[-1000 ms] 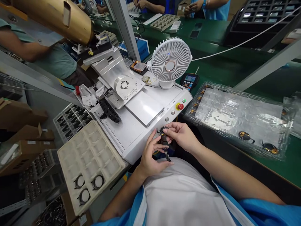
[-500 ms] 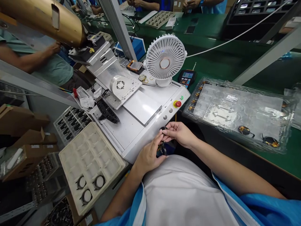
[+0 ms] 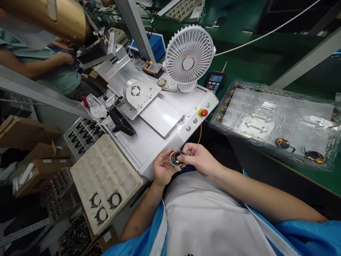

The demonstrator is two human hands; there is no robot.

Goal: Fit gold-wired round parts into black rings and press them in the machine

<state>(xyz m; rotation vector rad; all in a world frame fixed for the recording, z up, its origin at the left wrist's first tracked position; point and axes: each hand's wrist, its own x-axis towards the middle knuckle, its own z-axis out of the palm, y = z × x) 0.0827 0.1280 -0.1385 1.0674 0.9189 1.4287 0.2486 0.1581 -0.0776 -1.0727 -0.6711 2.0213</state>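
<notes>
In front of my belly, my left hand (image 3: 162, 169) is closed around a round watch case (image 3: 172, 161) with a bright metal rim, its fingers along the edge. My right hand (image 3: 200, 158) pinches a dark round disc-like part (image 3: 177, 156) against the case. Whether the disc sits inside the ring or over it I cannot tell, as the fingers cover part of it. To the left, several similar watch cases (image 3: 115, 200) lie in the cream compartment tray (image 3: 106, 167). On the right, a clear plastic tray (image 3: 255, 122) holds round dark parts with orange ribbons (image 3: 314, 156).
Ahead stands a white bench machine (image 3: 157, 142) with a metal plate, a red stop button (image 3: 204, 112) and a gold cylinder (image 3: 64, 21) overhead. A white fan (image 3: 189, 60) and a handheld meter (image 3: 214, 82) are behind. Another person's arm (image 3: 50, 64) is at far left.
Both hands have come slightly apart and the watch case is now turned face up between them. The right fingers have moved over its face. The camera view has shifted a little.
</notes>
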